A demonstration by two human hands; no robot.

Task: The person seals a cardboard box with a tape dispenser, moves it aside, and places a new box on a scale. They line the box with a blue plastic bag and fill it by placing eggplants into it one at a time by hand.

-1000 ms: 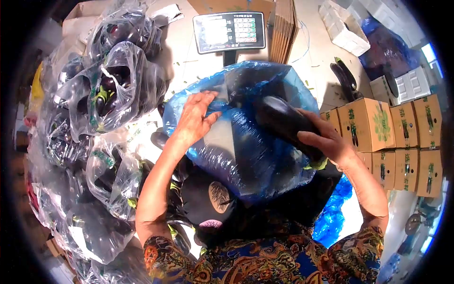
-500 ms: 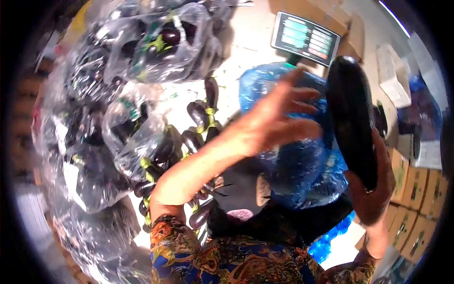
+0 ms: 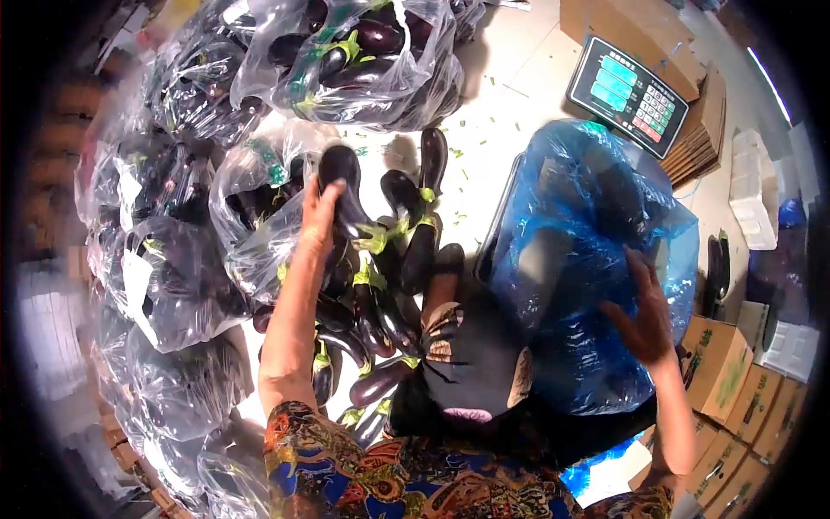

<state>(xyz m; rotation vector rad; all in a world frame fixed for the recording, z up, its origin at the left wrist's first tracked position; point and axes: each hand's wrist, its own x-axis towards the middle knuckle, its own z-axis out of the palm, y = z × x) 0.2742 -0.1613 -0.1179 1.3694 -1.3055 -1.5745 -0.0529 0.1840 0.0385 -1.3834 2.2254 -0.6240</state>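
My left hand [image 3: 322, 209] is closed round a dark purple eggplant [image 3: 348, 195], whose green stem end points down toward the pile. Below and beside it lie several loose eggplants [image 3: 370, 311] with green caps. My right hand [image 3: 644, 320] has its fingers spread and nothing in it, at the right part of a blue plastic bag [image 3: 553, 285]. Dark shapes show through the bag's film; I cannot make out what each one is. Under the bag, the edge of the scale plate [image 3: 494, 238] shows.
The scale's display and keypad [image 3: 629, 93] stand behind the blue bag. Clear bags of eggplants [image 3: 186, 285] line the left side, with another clear bag [image 3: 372, 69] at the back. Cardboard boxes [image 3: 735, 406] are stacked at right. A white foam box [image 3: 752, 190] lies beyond.
The large eggplant is gone from my right hand, which is now spread at the blue bag. My left hand has moved left from above the bag and taken hold of an eggplant. The view has shifted.
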